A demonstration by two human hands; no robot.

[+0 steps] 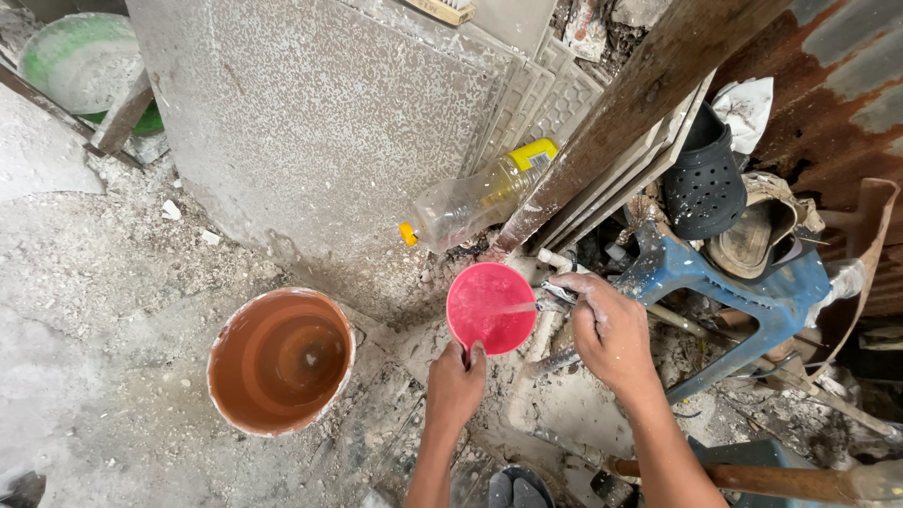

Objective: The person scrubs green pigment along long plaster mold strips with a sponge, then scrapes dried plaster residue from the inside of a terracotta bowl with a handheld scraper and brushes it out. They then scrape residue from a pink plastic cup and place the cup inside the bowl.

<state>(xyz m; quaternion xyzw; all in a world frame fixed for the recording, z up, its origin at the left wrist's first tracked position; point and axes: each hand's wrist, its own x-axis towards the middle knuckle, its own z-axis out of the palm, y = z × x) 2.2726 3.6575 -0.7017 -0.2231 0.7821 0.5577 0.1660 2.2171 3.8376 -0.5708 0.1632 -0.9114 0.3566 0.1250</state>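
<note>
The left hand holds a round red plastic scoop by its short handle, fingers wrapped tight around the grip, thumb on top. The scoop sits level below a small metal tap fitted to a white plastic pipe. A thin stream of water runs from the tap into the scoop.

Progress, as judged from the view: filling is under way. Only a shallow film of water appears inside the scoop, so most of its volume is still unfilled. A round orange plastic bucket, spattered with white residue, stands on the dusty concrete floor to the left, apart from the scoop. It holds a low level of cloudy water, with most of its wall dry above the waterline.

Hand pose: the right hand reaches in from the lower right, forearm angled up toward the tap. Its fingers curl around the tap head, pinching it between thumb and fingertips. The skin carries white dust. The left forearm rises straight from the bottom edge, wrist level, back of the hand up.

A clear plastic bottle with a yellow label lies behind the tap, against a leaning grey slab.
</note>
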